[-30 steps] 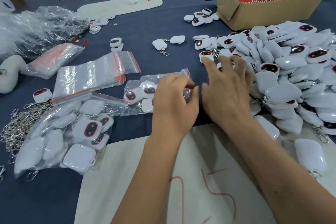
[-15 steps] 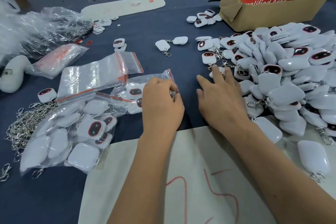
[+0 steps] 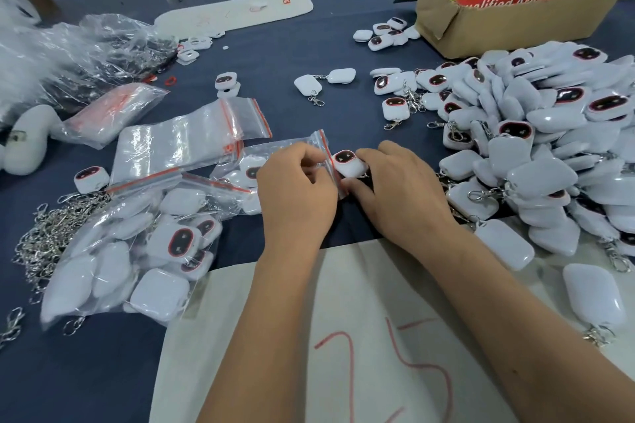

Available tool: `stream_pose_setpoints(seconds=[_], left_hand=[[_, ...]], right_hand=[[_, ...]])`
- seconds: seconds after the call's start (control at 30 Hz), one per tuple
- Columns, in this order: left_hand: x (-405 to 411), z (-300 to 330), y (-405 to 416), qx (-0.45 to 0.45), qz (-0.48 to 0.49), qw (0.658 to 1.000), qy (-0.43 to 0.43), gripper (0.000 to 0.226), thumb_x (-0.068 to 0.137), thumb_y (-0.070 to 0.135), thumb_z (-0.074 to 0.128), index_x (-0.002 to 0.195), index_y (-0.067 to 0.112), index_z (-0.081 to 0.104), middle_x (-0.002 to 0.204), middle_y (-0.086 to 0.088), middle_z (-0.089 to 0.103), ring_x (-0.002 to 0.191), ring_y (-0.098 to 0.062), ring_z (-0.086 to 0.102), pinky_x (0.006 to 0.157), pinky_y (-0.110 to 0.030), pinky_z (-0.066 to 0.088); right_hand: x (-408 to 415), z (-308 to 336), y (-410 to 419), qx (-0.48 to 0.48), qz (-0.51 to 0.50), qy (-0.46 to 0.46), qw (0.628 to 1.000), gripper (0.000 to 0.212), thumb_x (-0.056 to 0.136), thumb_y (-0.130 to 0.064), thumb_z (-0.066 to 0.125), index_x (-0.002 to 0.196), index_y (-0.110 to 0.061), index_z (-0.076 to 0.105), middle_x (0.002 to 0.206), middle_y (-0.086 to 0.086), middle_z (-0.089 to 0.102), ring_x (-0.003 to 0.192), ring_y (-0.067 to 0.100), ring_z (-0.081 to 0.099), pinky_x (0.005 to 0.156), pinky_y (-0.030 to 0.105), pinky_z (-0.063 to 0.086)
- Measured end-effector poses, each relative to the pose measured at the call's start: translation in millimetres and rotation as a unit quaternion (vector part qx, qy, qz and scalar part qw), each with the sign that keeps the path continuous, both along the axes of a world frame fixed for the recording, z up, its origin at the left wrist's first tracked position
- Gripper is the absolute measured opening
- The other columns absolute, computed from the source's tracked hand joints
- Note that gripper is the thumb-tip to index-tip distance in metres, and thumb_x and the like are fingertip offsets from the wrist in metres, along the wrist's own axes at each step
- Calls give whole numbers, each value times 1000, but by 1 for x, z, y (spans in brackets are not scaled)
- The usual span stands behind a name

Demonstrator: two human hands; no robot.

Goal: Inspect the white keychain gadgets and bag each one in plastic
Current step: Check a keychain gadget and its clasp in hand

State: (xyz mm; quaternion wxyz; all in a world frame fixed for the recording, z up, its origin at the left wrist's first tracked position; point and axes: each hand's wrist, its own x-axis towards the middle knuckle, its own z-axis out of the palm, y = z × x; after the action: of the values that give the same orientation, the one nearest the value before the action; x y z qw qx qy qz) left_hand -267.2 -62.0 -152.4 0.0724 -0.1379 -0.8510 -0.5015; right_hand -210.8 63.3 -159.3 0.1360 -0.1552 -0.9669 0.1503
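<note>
My right hand (image 3: 398, 192) holds a white keychain gadget (image 3: 347, 163) with a dark, red-rimmed face at the mouth of a clear zip bag (image 3: 275, 161). My left hand (image 3: 297, 192) pinches the red-striped open edge of that bag, which holds several gadgets. A big heap of loose white gadgets (image 3: 536, 134) lies to the right on the dark blue table. A fuller bag of gadgets (image 3: 137, 251) lies at the lower left.
Empty zip bags (image 3: 185, 141) lie left of centre beside a pile of metal clasps (image 3: 44, 237). A cardboard box (image 3: 508, 21) with a red sign stands at the back right. A white sheet (image 3: 343, 354) with red marks lies under my forearms. Crumpled plastic (image 3: 75, 51) fills the far left.
My right hand left the heap and came back left holding one gadget, bringing it to the bag's mouth. My left hand keeps its grip on the bag's opening.
</note>
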Motion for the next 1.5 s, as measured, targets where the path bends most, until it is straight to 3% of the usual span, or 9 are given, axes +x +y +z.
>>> stream_pose_setpoints(seconds=[0.2, 0.3, 0.4, 0.53, 0.73, 0.9, 1.0, 1.17, 1.5], left_hand=[[-1, 0, 0, -10, -10, 1000, -12, 17, 89, 7, 64, 82, 19, 75, 79, 13, 71, 79, -5, 67, 75, -19, 52], [-4, 0, 1, 7, -22, 998, -52, 22, 92, 11, 62, 74, 13, 75, 74, 3, 74, 76, -13, 72, 79, -35, 59], [-2, 5, 3, 108, -40, 985, -129, 20, 97, 15, 66, 83, 5, 78, 80, -8, 77, 77, -28, 75, 80, -45, 63], [4, 13, 4, 274, -68, 929, -238, 15, 99, 6, 65, 98, -2, 77, 86, -14, 73, 71, -16, 67, 69, -25, 61], [1, 17, 0, 303, -77, 895, -317, 17, 98, 3, 64, 85, 1, 76, 79, -11, 74, 63, -15, 69, 66, -21, 60], [3, 20, 1, 322, -94, 868, -367, 13, 95, 2, 66, 86, 0, 75, 71, -7, 74, 56, -10, 68, 53, -14, 54], [3, 19, 2, 315, -93, 871, -366, 13, 96, 2, 65, 87, 0, 74, 71, -7, 74, 54, -10, 67, 52, -15, 54], [2, 16, 1, 288, -106, 885, -349, 14, 98, 10, 67, 96, 1, 77, 84, -12, 76, 64, -14, 69, 58, -22, 58], [1, 8, 4, 220, -84, 947, -218, 6, 95, 4, 71, 94, 3, 77, 78, -12, 77, 69, -17, 74, 63, -27, 60]], right_hand=[[0, -5, 8, -96, -1, 72, 993, 34, 86, -37, 80, 110, -17, 67, 103, -1, 60, 104, 24, 55, 89, 34, 42], [1, -4, 6, -131, 8, 137, 982, 31, 85, -31, 82, 108, -18, 66, 102, -5, 66, 99, 20, 59, 87, 32, 44], [3, 0, 4, -185, 38, 215, 958, 29, 85, -24, 83, 108, -17, 66, 94, -13, 68, 86, 8, 61, 80, 23, 47], [5, 1, 4, -226, 55, 261, 937, 30, 82, -20, 85, 103, -14, 64, 89, -18, 68, 85, 3, 64, 71, 8, 41], [5, 2, 8, -410, 56, 258, 873, 17, 96, -28, 69, 110, -18, 69, 87, -9, 70, 80, 9, 66, 69, 36, 55], [2, 2, 13, -526, 48, 218, 821, 23, 105, -24, 57, 106, -9, 74, 77, 23, 62, 61, 24, 55, 51, 32, 46], [1, 1, 14, -524, 51, 213, 823, 21, 102, -22, 61, 100, -6, 75, 82, 31, 65, 57, 21, 53, 50, 29, 45], [3, -1, 15, -512, 60, 217, 829, 9, 100, -12, 67, 101, -11, 76, 80, 10, 73, 59, 13, 59, 52, 25, 49], [2, -3, 13, -472, 79, 217, 851, 14, 99, -6, 67, 106, -14, 77, 92, 4, 79, 72, 9, 67, 66, 25, 53]])
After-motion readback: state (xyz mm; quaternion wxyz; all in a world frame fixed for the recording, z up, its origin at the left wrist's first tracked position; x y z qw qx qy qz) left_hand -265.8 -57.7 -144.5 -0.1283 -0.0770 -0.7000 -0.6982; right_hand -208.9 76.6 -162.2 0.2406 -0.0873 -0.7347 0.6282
